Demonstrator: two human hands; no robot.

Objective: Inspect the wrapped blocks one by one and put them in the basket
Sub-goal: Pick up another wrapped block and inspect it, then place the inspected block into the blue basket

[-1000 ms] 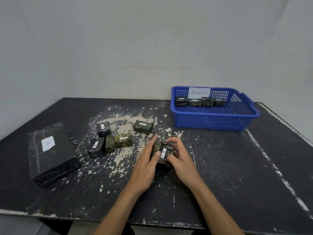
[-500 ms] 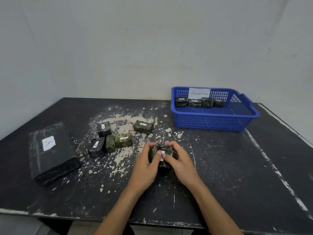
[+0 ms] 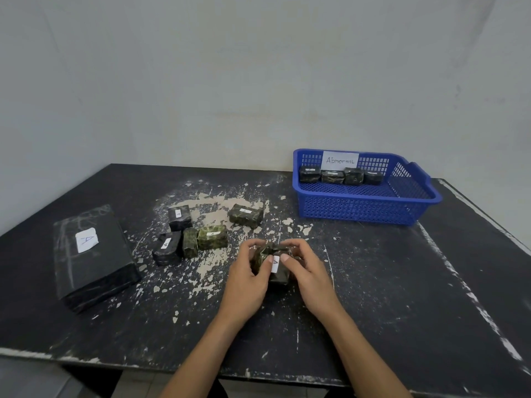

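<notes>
The block [image 3: 276,272] sits at centre-front of the counter [image 3: 402,297], between the left hand [image 3: 247,280] and right hand [image 3: 311,280]. Each grip is closed on it: thumbs press the upper face on either side of a white label [image 3: 275,264], and fingers curl over the far edge. Whether its underside touches the counter cannot be told. The labelled face is turned up toward the wearer. The long axis appears to run away from the body, along the label strip, though the hands hide both flanks, so this is a judgement. The basket [image 3: 365,209] stands well apart, far right, with a row of four [image 3: 332,176] along its back wall under a sign [image 3: 340,160] reading "Abnormal". Five loose blocks [image 3: 212,237] lie to the left, near a large wrapped box [image 3: 92,257]. Likely faults from here: the glossy wrap may slide out of a fingertip hold during turning. Faces covered by the palms may go unchecked. A one-handed carry to the basket could drop the block short of the rim or knock the row. If set down leftward, it could be confused with the loose blocks.
</notes>
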